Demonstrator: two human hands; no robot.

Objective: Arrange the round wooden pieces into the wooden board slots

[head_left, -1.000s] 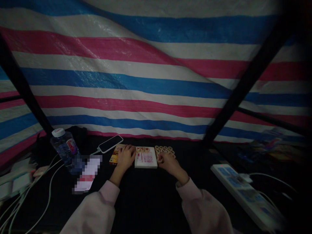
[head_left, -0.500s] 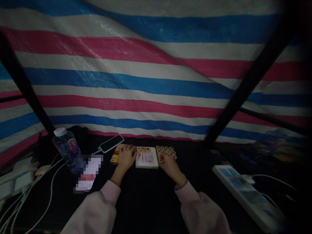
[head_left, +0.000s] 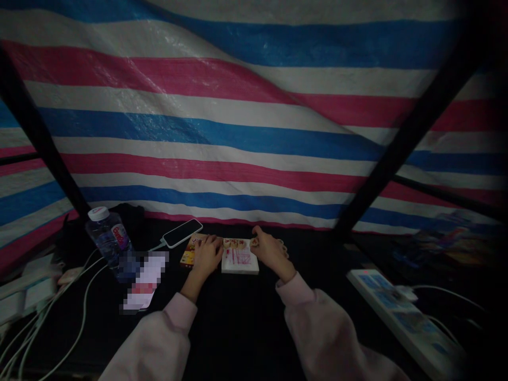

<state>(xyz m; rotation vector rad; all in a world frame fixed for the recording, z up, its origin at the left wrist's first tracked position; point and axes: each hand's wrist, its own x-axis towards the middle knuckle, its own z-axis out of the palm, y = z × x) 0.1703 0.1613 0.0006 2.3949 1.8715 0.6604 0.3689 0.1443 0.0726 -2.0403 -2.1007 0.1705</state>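
Observation:
My left hand [head_left: 207, 256] lies open across a brown and yellow box [head_left: 188, 255], fingertips close to the white box beside it. A small row of round Chinese chess pieces [head_left: 234, 243] rests along the far edge of the white box [head_left: 239, 264], whose top carries red line marks. Between thumb and fingers, my right hand [head_left: 271, 248] grips one Chinese chess piece [head_left: 254, 242] at the far right corner of that box. More wooden pieces [head_left: 284, 248] show just past the right hand, mostly covered by it.
To the left are a water bottle [head_left: 111, 238], a white-framed phone [head_left: 182, 233] on a cable, and a pixelated lit screen [head_left: 146, 280]. White chargers and cables [head_left: 39, 291] crowd the far left. A power strip [head_left: 397, 312] lies right. Striped sheeting [head_left: 222, 143] hangs behind.
My right hand has moved left and slightly away from me, from the group of pieces to the white box's corner, carrying a piece. My left hand has stayed put.

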